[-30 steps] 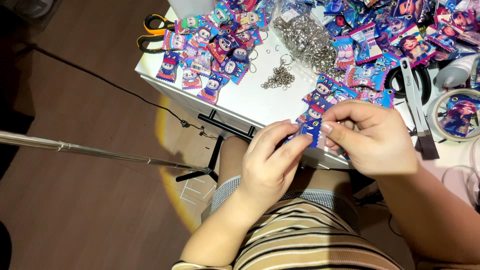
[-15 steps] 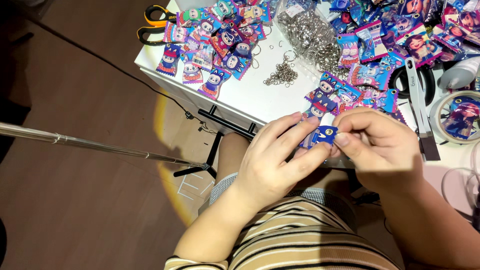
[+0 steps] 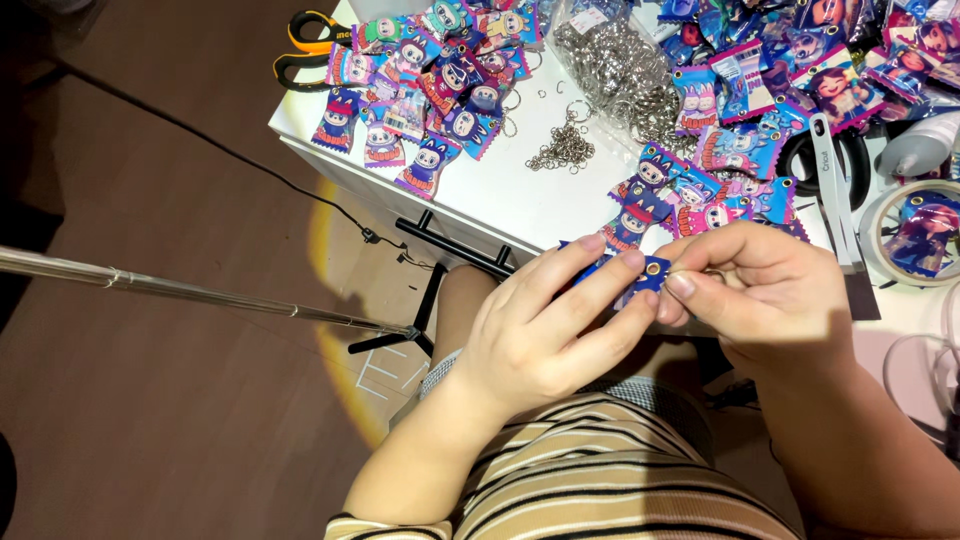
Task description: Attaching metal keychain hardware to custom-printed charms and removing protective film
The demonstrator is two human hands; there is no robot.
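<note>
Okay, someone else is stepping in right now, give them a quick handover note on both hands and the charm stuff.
Left hand: grip shut on a blue charm, eyelet hole facing right.
Right hand: fingertips pinched at that hole; what they hold is too small to tell.
White table: loose rings, bag of rings, two spreads of charms, orange scissors.
Done: cannot tell. Left: this charm shows no ring.

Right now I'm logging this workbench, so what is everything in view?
charm: one, blue, pinched in both hands
loose charms: many, multicoloured, spread over table
metal rings: small silver pile, table centre
bag of rings: one, clear, behind pile
scissors: one, orange-handled, table's far left corner
table: one, white
tripod pole: one, silver, over brown floor
left hand: holds charm
right hand: fingertips at charm's eyelet
</note>
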